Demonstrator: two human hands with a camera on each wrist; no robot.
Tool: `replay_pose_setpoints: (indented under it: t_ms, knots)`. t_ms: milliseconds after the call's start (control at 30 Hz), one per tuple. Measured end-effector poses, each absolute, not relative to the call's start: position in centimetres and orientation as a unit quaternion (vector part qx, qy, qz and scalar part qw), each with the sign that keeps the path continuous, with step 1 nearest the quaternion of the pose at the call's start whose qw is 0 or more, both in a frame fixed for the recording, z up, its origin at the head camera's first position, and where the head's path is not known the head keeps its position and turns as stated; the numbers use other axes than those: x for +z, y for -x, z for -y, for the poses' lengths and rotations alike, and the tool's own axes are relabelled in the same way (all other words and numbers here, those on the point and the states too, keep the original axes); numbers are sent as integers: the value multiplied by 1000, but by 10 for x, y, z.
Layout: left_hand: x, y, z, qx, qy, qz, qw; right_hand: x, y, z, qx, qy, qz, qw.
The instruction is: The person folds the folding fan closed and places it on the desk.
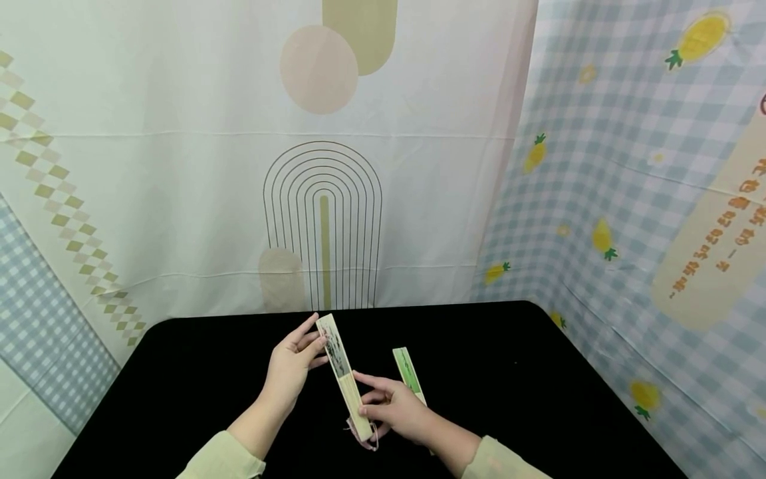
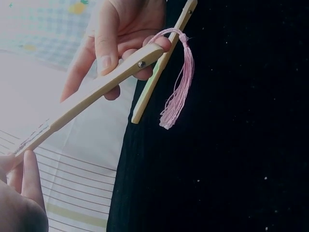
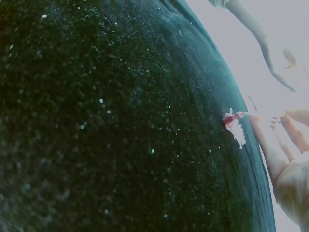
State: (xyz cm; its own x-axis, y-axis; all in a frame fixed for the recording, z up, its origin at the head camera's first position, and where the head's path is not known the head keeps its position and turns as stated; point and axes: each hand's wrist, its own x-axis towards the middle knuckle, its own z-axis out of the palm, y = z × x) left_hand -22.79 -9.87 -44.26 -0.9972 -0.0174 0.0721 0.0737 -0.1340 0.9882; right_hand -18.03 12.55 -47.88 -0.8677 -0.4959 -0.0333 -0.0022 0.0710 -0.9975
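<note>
A folded hand fan (image 1: 347, 380) with pale wooden ribs and a dark-patterned upper part is held tilted above the table. My left hand (image 1: 290, 369) pinches it near its upper end. My right hand (image 1: 397, 407) grips its lower end between thumb and fingers. From the riveted end hangs a pink tassel (image 2: 179, 84), seen in the left wrist view and, washed out, as a tassel (image 3: 234, 126) in the right wrist view. A second folded fan (image 1: 407, 370), with a green part, lies on the table beyond my right hand, which partly hides it.
The table (image 1: 509, 372) has a black cloth top with rounded far corners. Behind it hangs a pale curtain (image 1: 197, 199) with arch shapes. On the right is a blue checked curtain (image 1: 598, 153) with pineapples.
</note>
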Motion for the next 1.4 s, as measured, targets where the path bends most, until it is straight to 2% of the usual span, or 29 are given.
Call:
replay_pose_setpoints:
  t_ms: [1133, 1400]
  knots:
    - [-452, 230, 100, -724, 57, 687, 4, -478, 178, -133, -672, 193, -680, 220]
    - [-451, 227, 101, -716, 56, 695, -26, -478, 176, -133, -681, 185, -670, 231]
